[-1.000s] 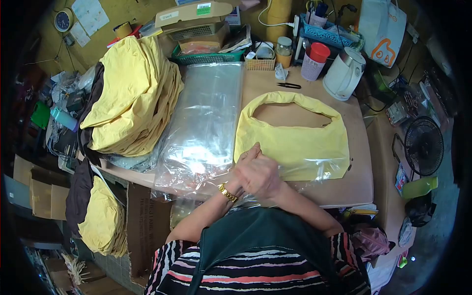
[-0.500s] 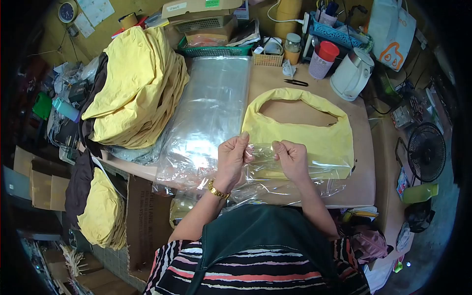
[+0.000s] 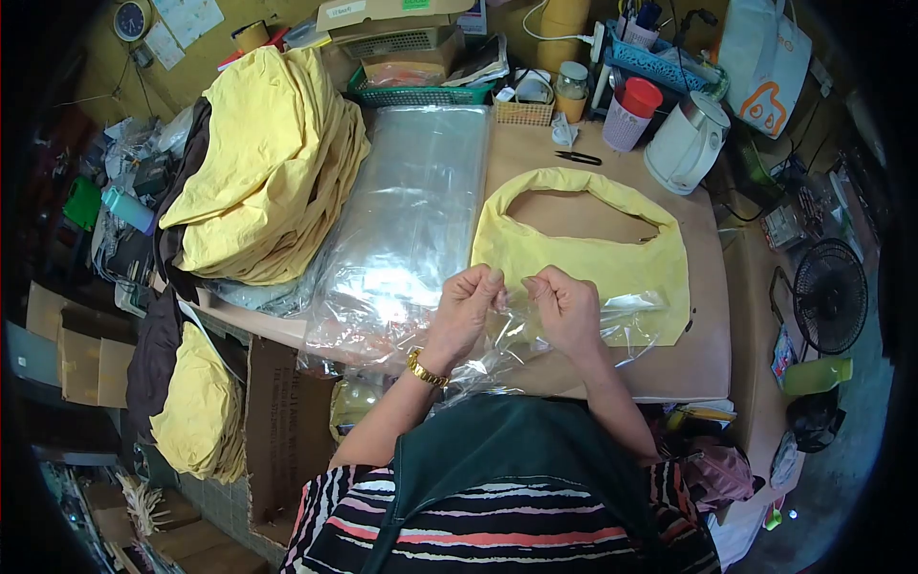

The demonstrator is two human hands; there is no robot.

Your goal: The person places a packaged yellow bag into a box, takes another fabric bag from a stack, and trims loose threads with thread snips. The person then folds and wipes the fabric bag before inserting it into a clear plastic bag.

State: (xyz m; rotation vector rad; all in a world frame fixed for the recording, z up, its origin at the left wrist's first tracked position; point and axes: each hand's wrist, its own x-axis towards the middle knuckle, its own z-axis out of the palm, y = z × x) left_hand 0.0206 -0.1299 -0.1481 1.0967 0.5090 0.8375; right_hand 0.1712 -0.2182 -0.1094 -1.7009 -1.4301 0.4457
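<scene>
A clear plastic bag (image 3: pixel 521 330) is pinched between my two hands, its loose film hanging toward the table's front edge. My left hand (image 3: pixel 467 311), with a gold watch at the wrist, grips one part of its edge. Close beside it, my right hand (image 3: pixel 566 311) is closed on another part. Beneath and beyond my hands a yellow cloth bag (image 3: pixel 583 263) lies flat, its looped handle pointing away from me. Left of it rests a stack of clear plastic bags (image 3: pixel 411 191).
Folded yellow cloth bags (image 3: pixel 258 163) are piled high at the left. Black thread snips (image 3: pixel 579 158) lie behind the cloth bag. A white kettle (image 3: pixel 687 143) and a pink cup with a red top (image 3: pixel 631 115) stand at the back right. A black fan (image 3: pixel 830 297) is farther right.
My hands have come closer together at the fingertips. The plastic film between them has bunched up and shifted, showing more of the yellow cloth bag's lower right part.
</scene>
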